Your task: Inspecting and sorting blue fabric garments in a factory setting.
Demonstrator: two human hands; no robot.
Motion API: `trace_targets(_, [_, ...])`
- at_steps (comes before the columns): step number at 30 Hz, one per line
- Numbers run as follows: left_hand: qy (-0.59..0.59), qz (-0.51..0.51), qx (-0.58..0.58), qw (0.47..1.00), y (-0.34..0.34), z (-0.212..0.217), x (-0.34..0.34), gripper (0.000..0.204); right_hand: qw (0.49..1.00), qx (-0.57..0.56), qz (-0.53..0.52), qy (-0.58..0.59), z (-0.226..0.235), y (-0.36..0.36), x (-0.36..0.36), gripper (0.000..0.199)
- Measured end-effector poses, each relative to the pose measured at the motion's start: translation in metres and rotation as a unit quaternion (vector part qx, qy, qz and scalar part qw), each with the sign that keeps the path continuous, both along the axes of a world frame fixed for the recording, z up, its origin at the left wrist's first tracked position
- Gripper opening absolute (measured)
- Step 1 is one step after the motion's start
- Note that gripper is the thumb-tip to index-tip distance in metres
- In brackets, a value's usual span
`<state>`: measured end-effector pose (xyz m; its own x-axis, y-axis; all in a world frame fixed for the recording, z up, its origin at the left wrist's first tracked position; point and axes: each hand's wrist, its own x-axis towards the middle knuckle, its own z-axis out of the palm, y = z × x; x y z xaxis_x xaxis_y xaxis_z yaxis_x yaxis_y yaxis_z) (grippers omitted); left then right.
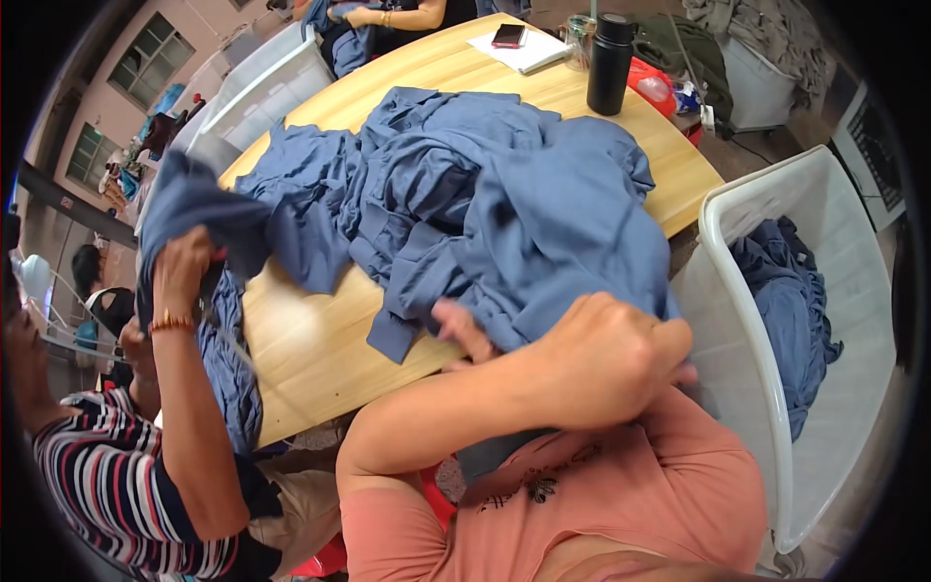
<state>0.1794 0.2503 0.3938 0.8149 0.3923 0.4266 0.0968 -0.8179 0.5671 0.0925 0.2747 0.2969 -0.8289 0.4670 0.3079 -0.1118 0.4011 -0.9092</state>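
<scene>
A blue garment (582, 223), smeared by motion, spreads over a pile of the same blue clothing on the wooden table. My left hand (621, 349) reaches across to the right, fingers curled closed at the garment's near right edge; the grip itself is partly hidden. Behind my left forearm, my right hand (467, 332) shows blurred, with fingers apart beside the near edge of the cloth. Its wrist and forearm are mostly covered by my left arm.
At left, a co-worker in a striped shirt lifts another blue garment (208, 209). A white bin (776, 378) with blue clothing stands at right. On the far table (291, 364) side are a black bottle (609, 68), a glass jar, papers and a phone (509, 37). Another person sits opposite.
</scene>
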Motion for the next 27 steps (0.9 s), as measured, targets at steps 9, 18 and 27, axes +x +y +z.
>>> trace_targets(9, [-0.535, -0.045, -0.394, 0.746, -0.075, 0.031, -0.101, 0.027, 0.949, -0.309, 0.054, 0.019, 0.112, -0.084, 0.008, 0.049])
trace_targets(18, [-0.595, 0.344, -0.234, 0.688, -0.146, -0.016, -0.189, 0.013, 0.831, -0.481, -0.255, 0.118, -0.005, -0.134, 0.241, 0.055])
trace_targets(27, [0.114, 0.704, -0.098, 0.695, -0.167, -0.204, -0.185, 0.015, 0.864, 0.224, -0.16, -0.422, -0.171, -0.12, 0.226, 0.052])
